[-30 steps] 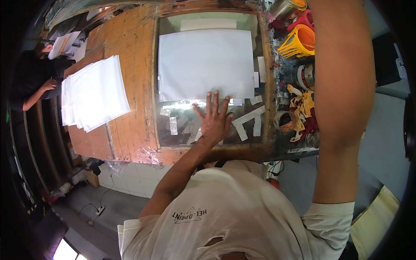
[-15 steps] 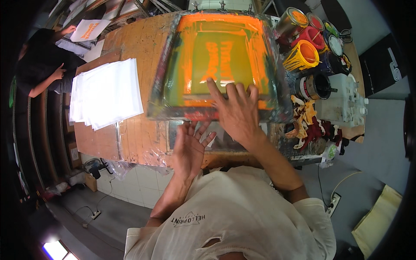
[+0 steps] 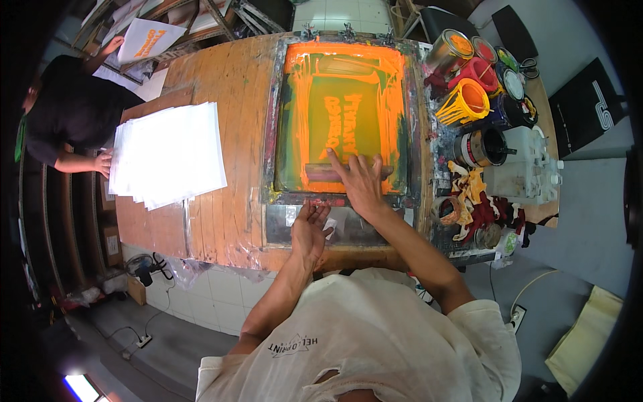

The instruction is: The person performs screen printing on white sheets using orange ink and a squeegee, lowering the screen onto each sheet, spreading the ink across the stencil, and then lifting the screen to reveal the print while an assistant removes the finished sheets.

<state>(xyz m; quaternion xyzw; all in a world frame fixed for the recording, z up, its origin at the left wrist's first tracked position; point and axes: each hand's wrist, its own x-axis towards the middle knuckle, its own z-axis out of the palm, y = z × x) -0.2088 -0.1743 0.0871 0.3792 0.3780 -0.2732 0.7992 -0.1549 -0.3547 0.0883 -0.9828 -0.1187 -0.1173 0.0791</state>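
A screen-printing frame (image 3: pixel 270 144) lies on the wooden table in front of me, its mesh olive green with orange ink (image 3: pixel 394 87) smeared round the lettering in the middle. Near the frame's close end, a squeegee (image 3: pixel 320 173) rests across the mesh. My right hand (image 3: pixel 363 184) is closed over it, index finger stretched forward onto the mesh. Below the near edge of the frame, my left hand (image 3: pixel 311 231) is palm up with fingers apart and slightly bent. Its fingertips are at the frame's edge, and nothing shows in it.
White sheets (image 3: pixel 171 154) are stacked at left. Beside them a co-worker (image 3: pixel 80 107) holds a printed sheet (image 3: pixel 151 41) and touches the stack. Ink cans (image 3: pixel 479 147), a yellow ink tub (image 3: pixel 462 102) and stained rags (image 3: pixel 472 201) crowd the right side. Clamps (image 3: pixel 348 31) hold the far edge.
The screen frame has come down from a raised tilt to the table, both hands lowering with it. The co-worker's hand has reached the paper stack.
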